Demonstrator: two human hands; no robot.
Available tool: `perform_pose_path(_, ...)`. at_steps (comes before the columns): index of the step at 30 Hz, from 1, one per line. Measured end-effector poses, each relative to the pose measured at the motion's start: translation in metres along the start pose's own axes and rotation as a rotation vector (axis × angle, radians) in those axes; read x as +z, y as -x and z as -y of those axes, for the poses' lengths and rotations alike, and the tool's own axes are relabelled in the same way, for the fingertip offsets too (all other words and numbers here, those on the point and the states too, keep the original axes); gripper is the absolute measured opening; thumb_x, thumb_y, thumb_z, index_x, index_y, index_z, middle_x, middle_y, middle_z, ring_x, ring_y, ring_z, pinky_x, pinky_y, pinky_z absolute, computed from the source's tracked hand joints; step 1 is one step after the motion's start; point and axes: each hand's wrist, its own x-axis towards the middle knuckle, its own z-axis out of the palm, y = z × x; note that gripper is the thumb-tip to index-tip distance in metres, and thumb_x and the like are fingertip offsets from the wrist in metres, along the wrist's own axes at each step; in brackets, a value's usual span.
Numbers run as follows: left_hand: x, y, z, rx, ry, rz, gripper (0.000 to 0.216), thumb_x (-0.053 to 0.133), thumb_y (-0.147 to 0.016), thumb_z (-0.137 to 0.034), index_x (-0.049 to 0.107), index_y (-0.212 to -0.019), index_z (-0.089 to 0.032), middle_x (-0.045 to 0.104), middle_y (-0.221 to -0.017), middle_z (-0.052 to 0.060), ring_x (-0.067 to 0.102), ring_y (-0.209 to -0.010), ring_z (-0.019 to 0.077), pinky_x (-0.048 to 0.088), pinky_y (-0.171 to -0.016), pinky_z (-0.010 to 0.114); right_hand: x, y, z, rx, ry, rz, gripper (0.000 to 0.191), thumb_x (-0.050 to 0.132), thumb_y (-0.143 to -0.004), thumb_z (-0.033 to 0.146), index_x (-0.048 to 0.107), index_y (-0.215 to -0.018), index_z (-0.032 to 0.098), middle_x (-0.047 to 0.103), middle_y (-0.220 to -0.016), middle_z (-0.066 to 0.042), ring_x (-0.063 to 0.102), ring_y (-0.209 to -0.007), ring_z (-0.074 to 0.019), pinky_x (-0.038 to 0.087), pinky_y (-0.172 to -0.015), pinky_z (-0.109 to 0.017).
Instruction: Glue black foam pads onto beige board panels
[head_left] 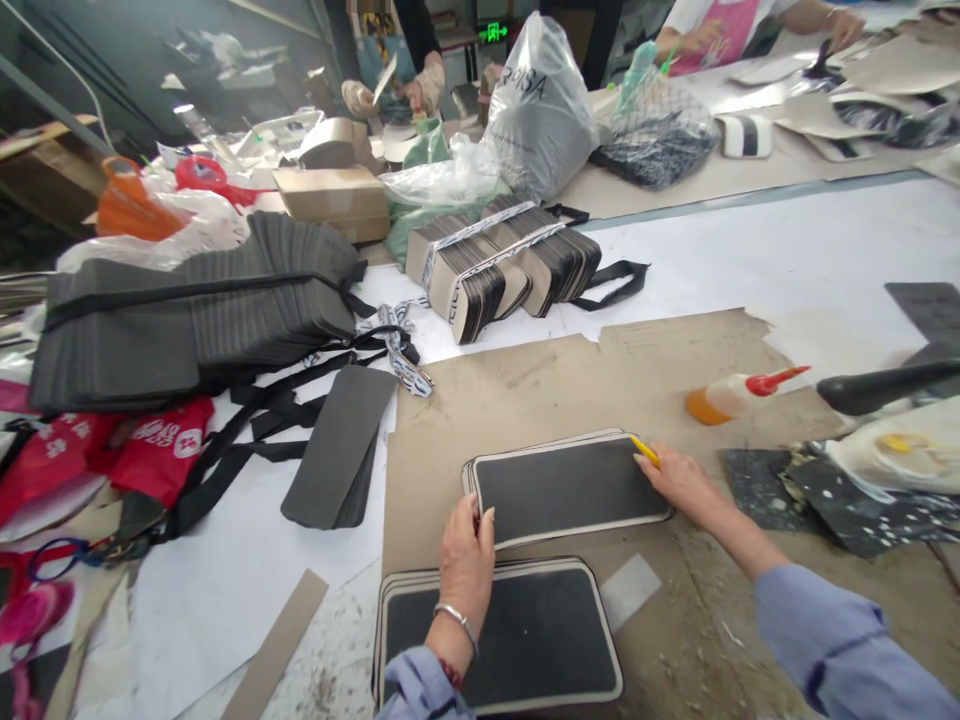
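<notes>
A small stack of dark rectangular panels with pale borders [562, 485] lies on the brown board in front of me. My left hand [465, 540] grips its left end, thumb on top and fingers at the edge. My right hand [679, 480] is closed around a slim yellow pen-like tool [645, 450], held at the far right corner of the top panel. Whether its tip touches the panel I cannot tell. A second stack of similar panels [536, 635] lies nearer to me, partly hidden by my left wrist and sleeve.
Loose dark panels [337, 450], a strapped dark bundle [127, 340] and a tied pale-and-dark bundle [502, 265] lie left and ahead. A red-tipped bottle [739, 395] and a glue-spotted dark sheet [862, 505] are right. Two people work across the table.
</notes>
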Motion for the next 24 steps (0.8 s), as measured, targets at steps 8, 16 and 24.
perform_pose_path(8, 0.002, -0.025, -0.006, -0.219, 0.321, 0.274, 0.040, 0.055, -0.060, -0.056, 0.056, -0.063, -0.016, 0.059, -0.055, 0.003, 0.057, -0.059, 0.0199, 0.047, -0.058, 0.032, -0.008, 0.005, 0.003, -0.007, -0.024, -0.012, 0.017, 0.044, -0.089, 0.028, 0.056, -0.087, 0.016, 0.065, -0.082, -0.007, 0.061, -0.078, -0.0179, 0.037, -0.065, -0.025)
perform_pose_path(16, -0.019, -0.024, -0.023, -0.478, 0.511, 0.257, 0.038, 0.072, -0.043, -0.047, 0.057, -0.059, -0.015, 0.057, -0.049, -0.001, 0.049, -0.046, 0.0119, 0.039, -0.041, 0.022, -0.024, 0.049, -0.004, 0.036, -0.048, -0.043, 0.024, 0.041, -0.091, 0.035, 0.054, -0.080, 0.018, 0.063, -0.078, -0.008, 0.061, -0.075, -0.0193, 0.038, -0.062, -0.026)
perform_pose_path(24, -0.023, -0.028, -0.063, -0.583, 0.488, 0.201, 0.004, 0.055, -0.068, -0.012, 0.058, -0.066, -0.012, 0.059, -0.054, 0.001, 0.052, -0.045, 0.0100, 0.044, -0.037, 0.019, -0.054, 0.118, 0.074, -0.288, -0.273, 0.166, 0.016, 0.045, -0.082, 0.017, 0.060, -0.087, 0.022, 0.065, -0.086, -0.002, 0.060, -0.080, -0.0168, 0.043, -0.069, -0.025)
